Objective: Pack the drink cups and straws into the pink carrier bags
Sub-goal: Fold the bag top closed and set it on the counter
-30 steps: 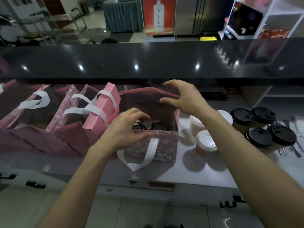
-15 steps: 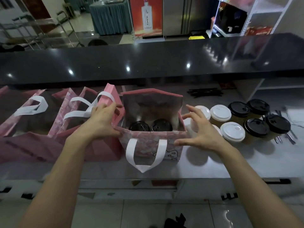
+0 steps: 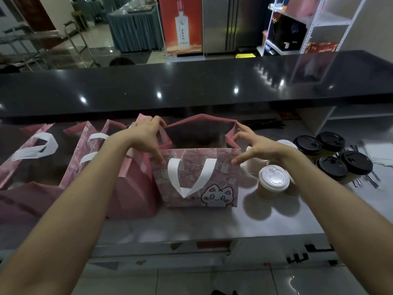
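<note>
Behind a glossy black counter (image 3: pixel 191 86), at a pale worktop (image 3: pixel 212 220), I watched both hands work the open pink carrier bag (image 3: pixel 197 177). The left hand (image 3: pixel 146 135) gripped its left rim; the right hand (image 3: pixel 253 145) pinched the right rim. White-lidded cups (image 3: pixel 274 177) stood just right of it, nearest the right hand, black-lidded cups (image 3: pixel 331 158) beyond.

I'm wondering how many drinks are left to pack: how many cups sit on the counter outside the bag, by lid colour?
Black-lidded cups: 4
White-lidded cups: at least 3; the right hand hides part of that group
Total: at least 7, beside the pink carrier bag
</note>
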A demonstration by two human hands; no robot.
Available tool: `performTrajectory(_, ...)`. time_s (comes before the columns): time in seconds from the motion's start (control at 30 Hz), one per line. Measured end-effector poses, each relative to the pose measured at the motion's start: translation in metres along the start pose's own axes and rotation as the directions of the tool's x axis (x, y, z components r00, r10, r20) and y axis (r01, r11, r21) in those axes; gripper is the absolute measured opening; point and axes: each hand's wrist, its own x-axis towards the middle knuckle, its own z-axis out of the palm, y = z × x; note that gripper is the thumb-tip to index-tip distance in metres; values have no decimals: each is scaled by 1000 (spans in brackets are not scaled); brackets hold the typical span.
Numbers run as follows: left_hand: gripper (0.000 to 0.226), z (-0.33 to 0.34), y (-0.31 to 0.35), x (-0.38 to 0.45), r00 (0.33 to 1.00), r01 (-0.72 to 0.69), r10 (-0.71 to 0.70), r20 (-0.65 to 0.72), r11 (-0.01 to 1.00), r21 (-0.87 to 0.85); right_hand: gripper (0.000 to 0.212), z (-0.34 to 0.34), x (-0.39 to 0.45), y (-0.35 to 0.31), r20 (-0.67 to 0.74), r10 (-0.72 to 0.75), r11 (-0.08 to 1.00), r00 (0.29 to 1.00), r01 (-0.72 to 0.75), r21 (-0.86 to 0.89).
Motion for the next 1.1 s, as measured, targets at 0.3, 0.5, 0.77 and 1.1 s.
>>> performTrajectory(0.3,121,15,2,-7,980,-176,147,-137,957,-230,65,-1,-9,10,-209,-34,995,977,53,85)
performTrajectory(0.5,42,47,20,-27,943,-252,189,-272,944,-215,84,3,-25,15,-174,-76,997,982,76,-10)
performTrajectory(0.77,32,96,20,-30,885,-267,-54,-462,754,-600,28,17,-24,28,-304,-130,985,944,158,69)
performTrajectory(1.1,22,137,32,-29,779,-428,-256,-572,449,-784,27,39,-26,34,-467,-97,967,879,195,167)
